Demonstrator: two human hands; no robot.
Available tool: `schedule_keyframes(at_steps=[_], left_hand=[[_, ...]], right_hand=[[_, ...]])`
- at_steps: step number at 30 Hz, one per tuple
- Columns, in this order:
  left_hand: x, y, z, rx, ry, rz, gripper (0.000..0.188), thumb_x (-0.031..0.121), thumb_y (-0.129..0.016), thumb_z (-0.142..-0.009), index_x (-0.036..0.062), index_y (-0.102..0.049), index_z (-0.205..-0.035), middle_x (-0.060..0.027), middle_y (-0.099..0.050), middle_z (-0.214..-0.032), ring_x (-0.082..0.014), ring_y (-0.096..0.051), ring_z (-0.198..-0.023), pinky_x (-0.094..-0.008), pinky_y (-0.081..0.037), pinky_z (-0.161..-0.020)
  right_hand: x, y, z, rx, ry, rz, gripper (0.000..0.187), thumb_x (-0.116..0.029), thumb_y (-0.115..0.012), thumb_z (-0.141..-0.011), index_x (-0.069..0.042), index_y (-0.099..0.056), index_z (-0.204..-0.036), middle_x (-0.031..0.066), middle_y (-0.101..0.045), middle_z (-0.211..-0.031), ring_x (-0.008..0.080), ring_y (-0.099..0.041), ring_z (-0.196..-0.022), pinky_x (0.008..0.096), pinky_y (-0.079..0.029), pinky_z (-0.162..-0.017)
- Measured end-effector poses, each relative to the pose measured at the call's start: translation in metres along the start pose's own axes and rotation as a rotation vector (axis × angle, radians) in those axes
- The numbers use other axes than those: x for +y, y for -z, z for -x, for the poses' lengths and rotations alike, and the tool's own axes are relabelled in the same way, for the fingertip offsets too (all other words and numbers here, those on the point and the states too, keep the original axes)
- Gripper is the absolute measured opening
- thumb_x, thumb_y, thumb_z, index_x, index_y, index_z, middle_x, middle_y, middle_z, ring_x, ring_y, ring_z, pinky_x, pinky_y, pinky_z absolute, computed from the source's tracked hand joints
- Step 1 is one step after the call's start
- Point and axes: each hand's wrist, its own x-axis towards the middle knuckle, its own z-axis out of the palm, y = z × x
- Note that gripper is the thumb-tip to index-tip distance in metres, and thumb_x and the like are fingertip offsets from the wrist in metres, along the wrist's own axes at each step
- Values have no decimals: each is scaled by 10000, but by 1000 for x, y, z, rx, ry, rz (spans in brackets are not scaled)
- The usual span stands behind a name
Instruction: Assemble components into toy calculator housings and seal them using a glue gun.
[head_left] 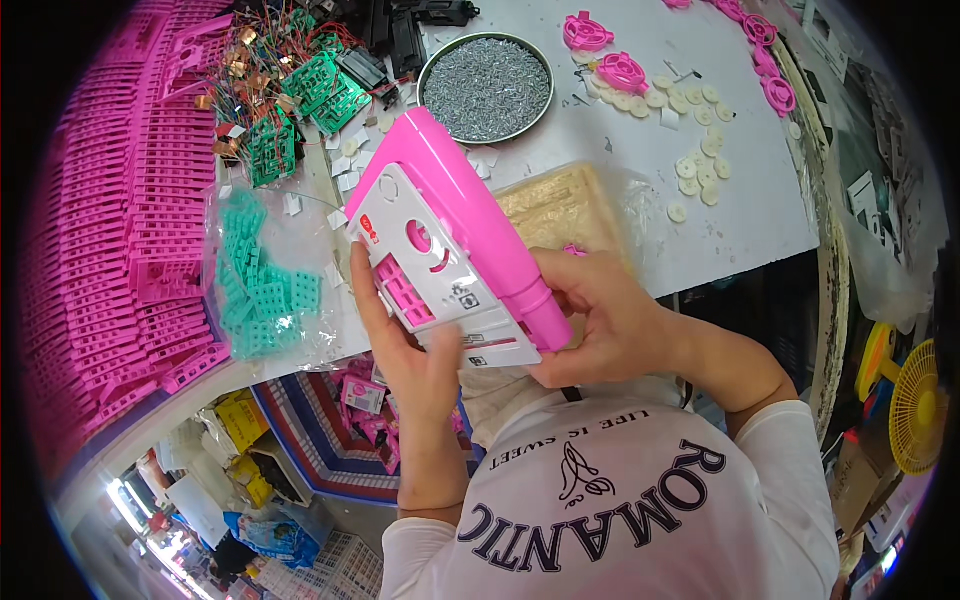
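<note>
Casing [462, 262], pink with white face, tilted over bench [745, 235], wearer's side of round tray [551, 90] with metal bits. Left hand [412, 370] gripping left edge, thumb over face; right hand [615, 318] gripping lower end. Green boards [325, 90] left of tray, white discs [689, 187] right, yellowish slab [565, 205] below.

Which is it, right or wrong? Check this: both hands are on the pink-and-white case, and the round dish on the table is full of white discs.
Wrong on the contents: the head view shows the round dish full of small silvery metal pieces, not white discs. The rest stands.
</note>
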Motion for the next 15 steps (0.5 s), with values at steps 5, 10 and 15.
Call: schedule_keyframes(at_steps=[5, 10, 15], left_hand=[[-2, 6, 7, -85, 8, -19, 1472, 571, -927, -576, -54, -62, -1590, -239, -220, -1591, -335, -332, -1448, -447, -299, -1180], [-19, 7, 3, -29, -48, -209, 1574, 692, -914, -497, -60, -64, -1587, -246, -235, -1573, -361, -307, -1458, -470, -281, -1185], [-20, 8, 1, -49, -5, -139, 1600, 771, -869, -481, -64, -69, -1586, -263, -231, -1576, -381, -279, -1473, -479, -253, -1194]], right_hand=[[1, -3, 1, -19, 33, 112, 694, -134, -732, -784, 9, -484, -1416, 95, -661, -1058, 145, -627, -924, 302, -530, -839], [9, 1, 4, 12, 3, 83, 674, -131, -691, -815, 8, -459, -1432, 111, -665, -1120, 168, -644, -985, 313, -532, -870], [6, 3, 2, -72, 43, 115, 683, -144, -697, -814, 11, -450, -1432, 124, -677, -1105, 187, -665, -968, 322, -540, -848]])
